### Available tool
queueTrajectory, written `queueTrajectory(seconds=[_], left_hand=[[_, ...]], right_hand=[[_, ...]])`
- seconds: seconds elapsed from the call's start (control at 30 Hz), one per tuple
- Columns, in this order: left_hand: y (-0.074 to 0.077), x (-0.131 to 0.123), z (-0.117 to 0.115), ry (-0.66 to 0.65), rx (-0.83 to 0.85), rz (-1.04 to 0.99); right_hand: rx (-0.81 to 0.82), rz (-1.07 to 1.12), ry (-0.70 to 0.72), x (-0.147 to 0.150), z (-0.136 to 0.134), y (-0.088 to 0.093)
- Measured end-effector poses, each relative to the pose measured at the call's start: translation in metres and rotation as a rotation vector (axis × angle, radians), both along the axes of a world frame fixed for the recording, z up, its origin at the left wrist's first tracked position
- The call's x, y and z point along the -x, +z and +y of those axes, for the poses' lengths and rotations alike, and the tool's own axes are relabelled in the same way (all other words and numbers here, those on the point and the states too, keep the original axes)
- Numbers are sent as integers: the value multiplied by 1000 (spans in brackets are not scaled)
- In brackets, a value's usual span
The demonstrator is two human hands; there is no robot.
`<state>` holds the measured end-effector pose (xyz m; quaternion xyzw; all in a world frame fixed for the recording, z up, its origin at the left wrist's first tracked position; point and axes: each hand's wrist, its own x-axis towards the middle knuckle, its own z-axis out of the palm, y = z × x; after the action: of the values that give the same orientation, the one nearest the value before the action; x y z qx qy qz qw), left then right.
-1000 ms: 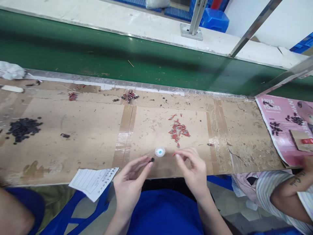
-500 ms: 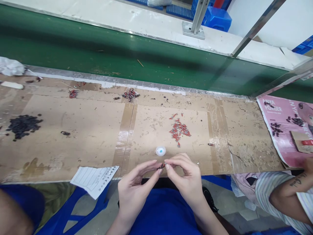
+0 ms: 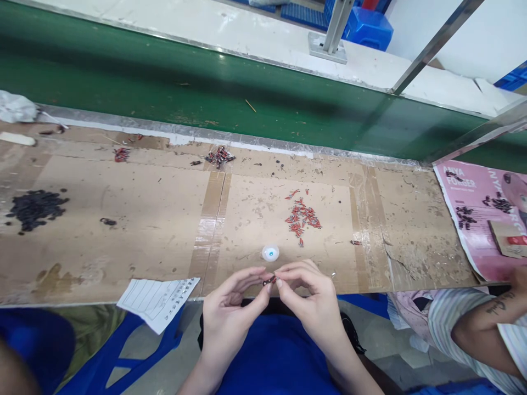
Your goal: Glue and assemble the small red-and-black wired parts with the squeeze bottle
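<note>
Left hand [image 3: 233, 307] and right hand [image 3: 310, 299] meet fingertip to fingertip, both pinching one tiny dark-and-red part [image 3: 269, 281] | part sits at the near edge of the taped cardboard worktop [image 3: 164, 219] | small white round cap [image 3: 270, 253] just beyond | pile of small red pieces [image 3: 302, 216] farther back.

Green conveyor belt [image 3: 164, 77], brown cardboard [image 3: 123, 208], red pins [image 3: 302, 216] — black beads [image 3: 35, 203], pink poster [image 3: 481, 214], blue stool [image 3: 366, 27]
</note>
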<state>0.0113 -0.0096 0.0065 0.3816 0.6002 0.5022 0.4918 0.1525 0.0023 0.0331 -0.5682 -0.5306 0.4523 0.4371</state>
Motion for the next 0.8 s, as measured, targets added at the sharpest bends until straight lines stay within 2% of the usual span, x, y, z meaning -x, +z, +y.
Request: queueTrajectory(seconds=[0.13, 0.2, 0.43, 0.8], left_hand=[[5, 1, 3, -12, 40, -33], [8, 2, 4, -27, 54, -46], [13, 2, 6, -48, 39, -46], [16, 2, 10, -43, 24, -41]], right_hand=[[180, 167, 25, -2, -1, -4], [203, 192, 28, -2, -1, -5], [-155, -66, 48, -5, -1, 3], [-242, -106, 98, -9, -1, -3]])
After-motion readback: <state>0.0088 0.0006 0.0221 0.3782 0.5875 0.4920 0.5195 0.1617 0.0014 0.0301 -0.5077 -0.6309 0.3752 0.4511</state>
